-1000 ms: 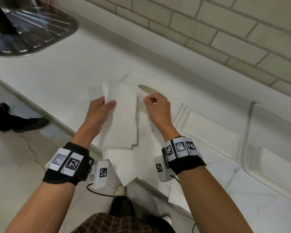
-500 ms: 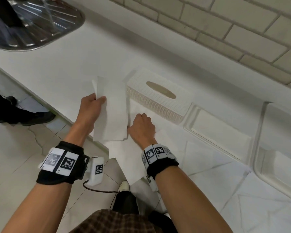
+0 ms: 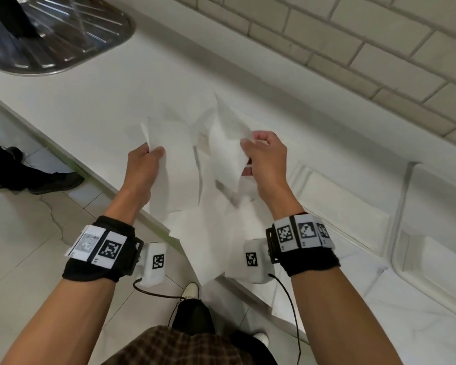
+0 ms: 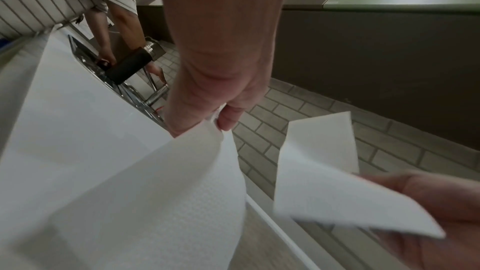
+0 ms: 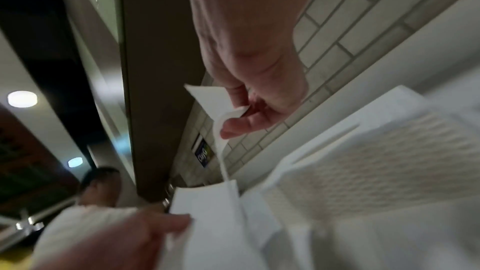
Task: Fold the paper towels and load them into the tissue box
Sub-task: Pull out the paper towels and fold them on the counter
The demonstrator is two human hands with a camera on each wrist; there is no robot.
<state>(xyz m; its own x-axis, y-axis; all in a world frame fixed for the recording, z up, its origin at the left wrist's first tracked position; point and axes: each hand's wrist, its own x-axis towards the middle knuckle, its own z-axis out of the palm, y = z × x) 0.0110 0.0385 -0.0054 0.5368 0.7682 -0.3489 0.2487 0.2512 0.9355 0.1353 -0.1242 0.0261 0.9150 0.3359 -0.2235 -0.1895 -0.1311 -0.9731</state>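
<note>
Lifting second towel (image 3: 228, 151), right hand (image 3: 267, 159)

Kitchen: steel sink drainboard (image 3: 55, 35); white countertop (image 3: 121, 101); brick-tile backsplash (image 3: 353, 40).

A white countertop (image 3: 95, 83) runs diagonally under a wall of pale brick-shaped tiles (image 3: 366, 35) with grey grout. At the countertop's far left sits a steel sink drainboard (image 3: 58, 40). Moulded white trays (image 3: 358, 214) lie on its right end. Below its front edge spreads a light tiled floor (image 3: 16, 233), cracked in one place. Round ceiling lights (image 5: 22, 99) glow overhead.
</note>
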